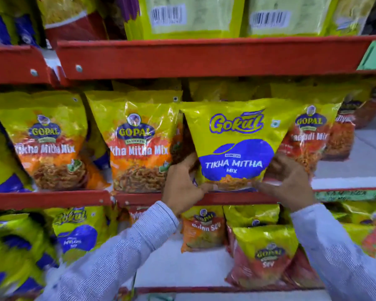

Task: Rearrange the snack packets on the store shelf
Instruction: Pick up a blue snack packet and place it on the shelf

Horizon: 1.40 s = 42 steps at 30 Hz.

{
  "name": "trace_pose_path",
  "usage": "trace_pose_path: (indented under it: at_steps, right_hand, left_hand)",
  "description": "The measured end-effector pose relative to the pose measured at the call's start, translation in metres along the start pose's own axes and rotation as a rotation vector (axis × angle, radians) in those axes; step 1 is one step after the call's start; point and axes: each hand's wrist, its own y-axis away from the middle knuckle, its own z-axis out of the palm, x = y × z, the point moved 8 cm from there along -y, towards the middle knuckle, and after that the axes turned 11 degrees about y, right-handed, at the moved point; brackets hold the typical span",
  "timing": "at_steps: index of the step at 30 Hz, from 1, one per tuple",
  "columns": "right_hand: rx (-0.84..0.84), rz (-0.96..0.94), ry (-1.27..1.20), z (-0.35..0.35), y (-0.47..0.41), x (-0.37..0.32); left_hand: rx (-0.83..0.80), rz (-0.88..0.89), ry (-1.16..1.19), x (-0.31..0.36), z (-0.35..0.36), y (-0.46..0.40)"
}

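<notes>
left hand [182, 187] and right hand [289, 181] raised, fingers curled, gripping

My arms: two long sleeves, left sleeve [126, 246] and right sleeve [343, 253], pale fabric with fine blue-grey stripes, cuffs at wrists. My hands: bare, no rings visible.

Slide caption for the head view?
Both hands set a Gokul packet upright among Gopal packets on the red shelf.
</notes>
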Motion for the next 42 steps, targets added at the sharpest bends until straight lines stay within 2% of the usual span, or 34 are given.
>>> trace_pose_path:
  at_steps: [5, 8, 11, 15, 20, 24, 26, 29, 31, 34, 38, 41, 42]
  right_hand:
    - [0.076, -0.157, 0.009, 0.02, 0.06, -0.05]
    - [0.036, -0.118, 0.113, 0.059, 0.099, -0.055]
    - [-0.091, -0.081, 0.177, 0.118, 0.129, -0.037]
    - [-0.327, 0.173, 0.092, 0.206, 0.152, 0.039]
    - [-0.494, 0.369, 0.093, 0.287, 0.148, 0.104]
    - [-0.551, 0.461, 0.252, 0.311, 0.139, 0.13]
    - [-0.532, 0.456, 0.25, 0.315, 0.138, 0.122]
    - [-0.371, 0.346, 0.302, 0.296, 0.139, 0.081]
    - [-0.219, 0.191, 0.479, 0.277, 0.141, 0.044]
    - [-0.072, -0.118, 0.681, 0.273, 0.13, -0.028]
    - [-0.043, -0.459, 0.728, 0.282, 0.117, -0.12]
    - [-0.051, -0.512, 0.75, 0.3, 0.09, -0.146]
    - [-0.002, -0.547, 0.733, 0.313, 0.074, -0.184]
  left_hand:
    - [0.092, 0.081, 0.074, 0.01, -0.048, 0.064]
    - [0.115, -0.064, 0.04, -0.036, -0.072, 0.115]
    - [0.089, -0.238, -0.019, -0.095, -0.087, 0.166]
    - [0.017, -0.37, -0.013, -0.164, -0.091, 0.202]
    - [0.034, -0.555, 0.042, -0.248, -0.094, 0.211]
    - [-0.042, -0.633, 0.021, -0.273, -0.09, 0.2]
    - [-0.074, -0.64, -0.055, -0.268, -0.094, 0.195]
    - [-0.185, -0.592, -0.294, -0.245, -0.101, 0.192]
    - [-0.216, -0.508, -0.578, -0.221, -0.116, 0.192]
    - [-0.075, -0.231, -0.791, -0.163, -0.155, 0.177]
    - [0.089, 0.062, -0.883, -0.095, -0.19, 0.171]
    - [0.213, 0.163, -0.912, -0.077, -0.212, 0.148]
    - [0.323, 0.215, -0.925, -0.051, -0.252, 0.141]
